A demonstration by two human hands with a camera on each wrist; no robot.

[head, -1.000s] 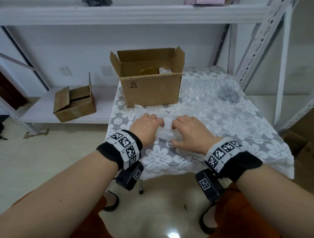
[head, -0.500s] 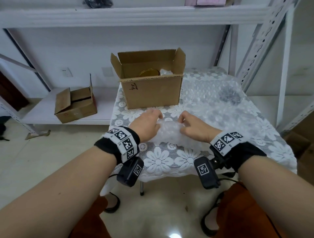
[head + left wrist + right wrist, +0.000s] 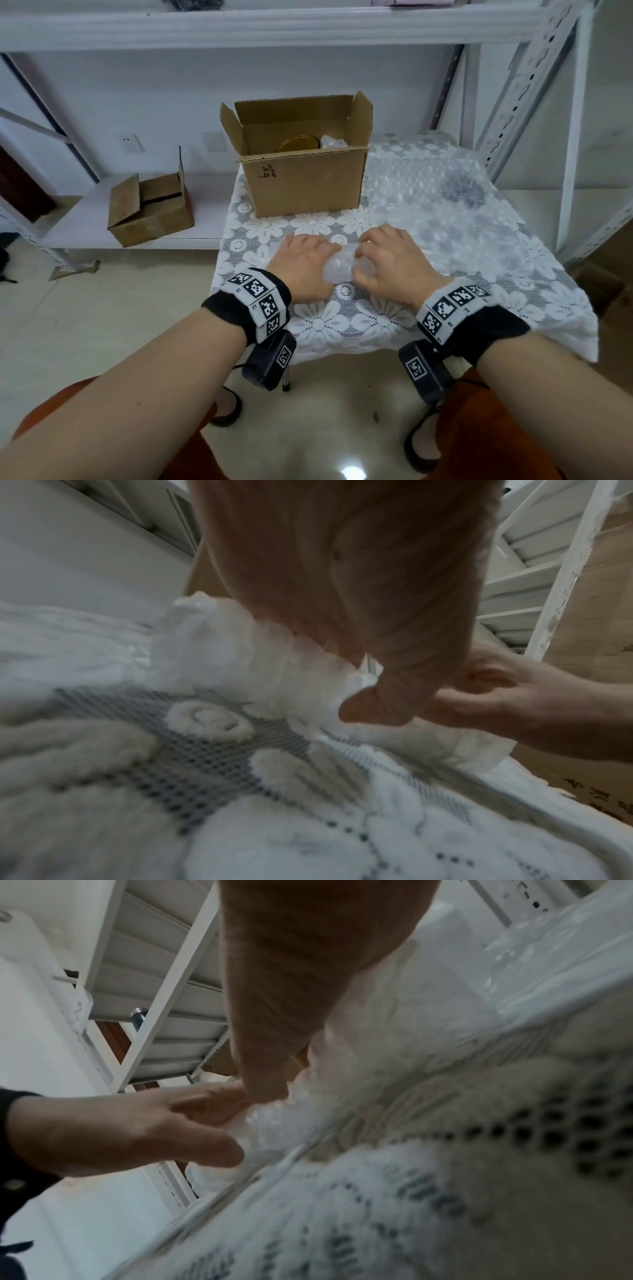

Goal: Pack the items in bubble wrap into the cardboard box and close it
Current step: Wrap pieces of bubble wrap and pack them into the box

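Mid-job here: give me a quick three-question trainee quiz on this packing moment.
1. True or false: the flaps of the cardboard box on the table are closed.
2. What do the left hand and right hand grip between them? A) tape B) a bubble-wrap bundle C) a box flap
3. Fill in: a gold round lid shows inside the ____.

Key: 1 false, the flaps stand open. 2 B, on the lace tablecloth in front of the box. 3 cardboard box.

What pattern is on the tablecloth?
White lace flowers on the tablecloth; clearest in the head view.
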